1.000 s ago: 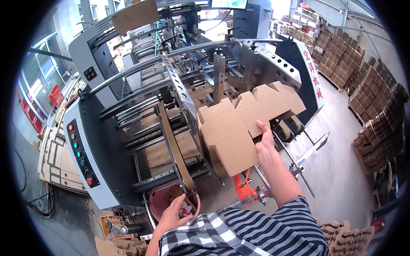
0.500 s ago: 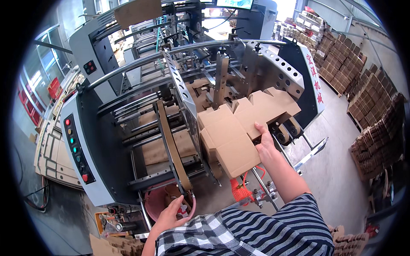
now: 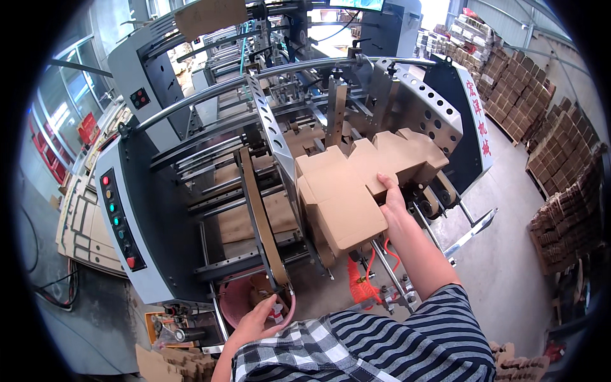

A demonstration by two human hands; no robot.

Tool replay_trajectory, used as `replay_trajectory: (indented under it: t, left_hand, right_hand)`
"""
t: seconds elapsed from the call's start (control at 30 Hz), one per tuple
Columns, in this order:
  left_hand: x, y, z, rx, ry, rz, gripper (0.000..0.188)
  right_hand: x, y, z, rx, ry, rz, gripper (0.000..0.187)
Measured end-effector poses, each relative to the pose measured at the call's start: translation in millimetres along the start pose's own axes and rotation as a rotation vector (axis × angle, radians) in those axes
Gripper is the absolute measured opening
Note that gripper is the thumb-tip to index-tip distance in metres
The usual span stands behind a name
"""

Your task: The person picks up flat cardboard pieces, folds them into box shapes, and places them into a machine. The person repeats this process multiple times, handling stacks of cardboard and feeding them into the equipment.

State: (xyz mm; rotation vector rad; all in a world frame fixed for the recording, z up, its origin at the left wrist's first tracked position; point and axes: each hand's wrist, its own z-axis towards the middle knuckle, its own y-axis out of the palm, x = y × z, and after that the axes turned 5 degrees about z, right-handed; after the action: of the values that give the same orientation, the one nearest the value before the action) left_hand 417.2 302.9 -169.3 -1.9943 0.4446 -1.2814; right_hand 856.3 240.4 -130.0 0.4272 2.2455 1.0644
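Observation:
Brown die-cut cardboard blanks (image 3: pixel 340 197) lie at the machine's near end, notched flaps toward the far right. Their near side has a thick edge; how many lie together I cannot tell. My right hand (image 3: pixel 393 202) grips their right side, its thumb on top and the other fingers hidden beneath. At lower left my left hand (image 3: pixel 256 320) holds nothing, fingers stretched out above the rim of a pink bucket (image 3: pixel 232 305). Crumpled scraps sit inside that bucket. Just beyond this hand ends a tan conveyor belt (image 3: pixel 259 223).
A perforated metal guide (image 3: pixel 272 127) rises left of the blanks. Red and green buttons line a control panel (image 3: pixel 118 219). An orange coiled air hose (image 3: pixel 359 286) hangs below the blanks. Stacked cardboard bundles (image 3: pixel 519 89) stand along the right wall; flat cardboard sheets (image 3: pixel 86 223) lie at left.
The view has shifted slightly, moving the machine a little right in the picture. The blanks' near edge sits slightly higher, with my right hand still gripping them. My left hand stays over the bucket.

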Motion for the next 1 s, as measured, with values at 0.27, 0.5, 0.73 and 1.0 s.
replay_trajectory:
  t: [0.27,0.5,0.73,1.0]
  left_hand:
    - [-1.7,0.5,5.2,-0.039,-0.026,-0.029,0.081]
    - [-9.8,4.3,8.5,-0.008,0.040,0.011,0.080]
    - [-12.6,5.4,3.5,-0.029,-0.038,-0.037,0.077]
    - [-22.8,7.8,9.4,-0.017,-0.038,-0.058,0.079]
  right_hand:
    - [4.0,7.2,22.8,0.010,-0.056,-0.115,0.051]
    - [7.1,5.0,22.7,0.046,-0.032,-0.099,0.050]
    - [13.8,9.4,68.3,-0.025,-0.024,-0.065,0.045]
    - [25.5,13.3,115.1,-0.016,-0.078,-0.122,0.038]
